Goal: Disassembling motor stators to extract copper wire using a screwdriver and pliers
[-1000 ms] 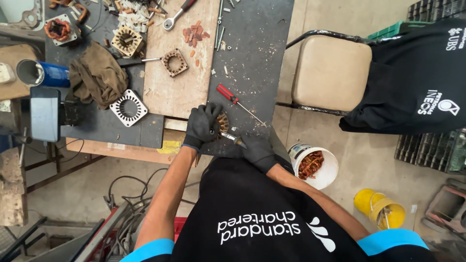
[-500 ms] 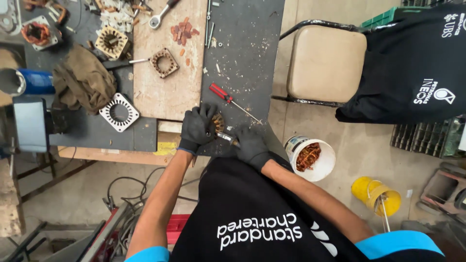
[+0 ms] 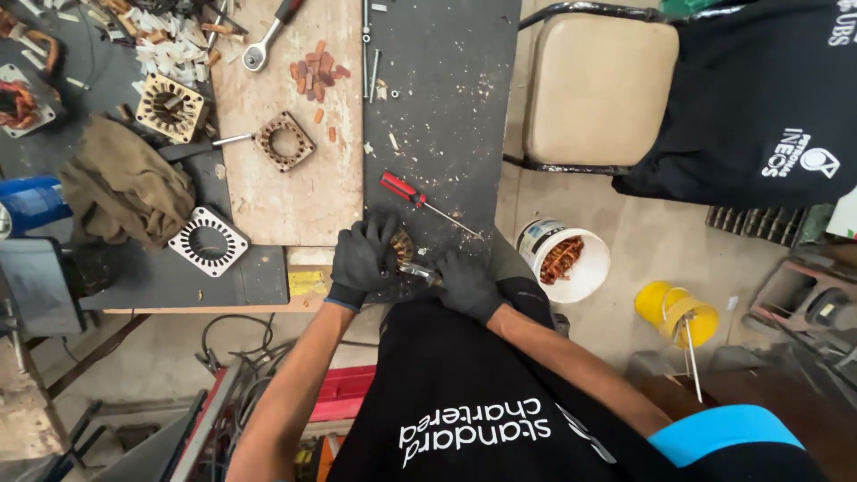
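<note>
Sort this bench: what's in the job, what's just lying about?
In hand:
- left hand gripping the copper-wound motor part
- right hand with a small metal tool at that part

Lying about:
- red screwdriver
- ratchet wrench
- white vented plate
- brown rag
- white bucket
- yellow bucket
</note>
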